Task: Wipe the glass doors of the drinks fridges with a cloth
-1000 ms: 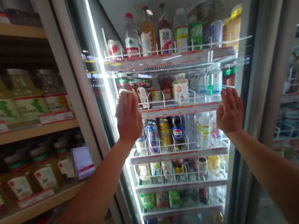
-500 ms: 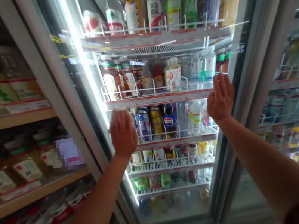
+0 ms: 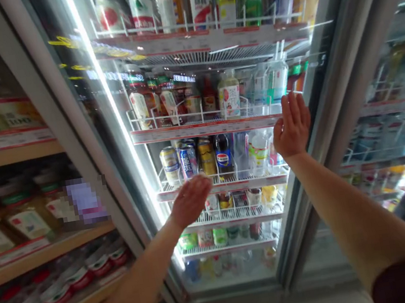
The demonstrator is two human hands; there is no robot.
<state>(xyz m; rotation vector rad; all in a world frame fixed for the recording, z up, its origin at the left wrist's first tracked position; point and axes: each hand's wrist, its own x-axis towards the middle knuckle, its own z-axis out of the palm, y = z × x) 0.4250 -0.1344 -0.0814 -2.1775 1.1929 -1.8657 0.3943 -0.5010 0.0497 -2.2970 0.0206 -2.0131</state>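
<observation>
Shop aisle, lit drinks fridge (image 3: pixel 208 43) dead ahead behind a glass door (image 3: pixel 117 149); I can't tell for sure if the glass is shut. My left hand (image 3: pixel 192 200) is flat, fingers together, holding nothing, up against the front at the can shelf (image 3: pixel 223 186). My right hand (image 3: pixel 292 126) is flat too, fingers spread, holding nothing, at the right edge beside the door frame (image 3: pixel 336 99).

Room to move: the fridge front between both hands is unblocked; the frame sits tight on the right, and a wooden store shelf (image 3: pixel 41 248) crowds the left.

Contents: top rack holds tall bottles, the second rack a peach drink bottle (image 3: pixel 229 95) and other small bottles. The can shelf carries a Pepsi bottle (image 3: pixel 223 154), a blue can (image 3: pixel 188 158), a gold can (image 3: pixel 169 163). Lower racks hold cups and small bottles, blurred. Jars (image 3: pixel 25 220) with red price strips fill the wooden shelf. A second fridge (image 3: pixel 402 104) on the right is blurred.
</observation>
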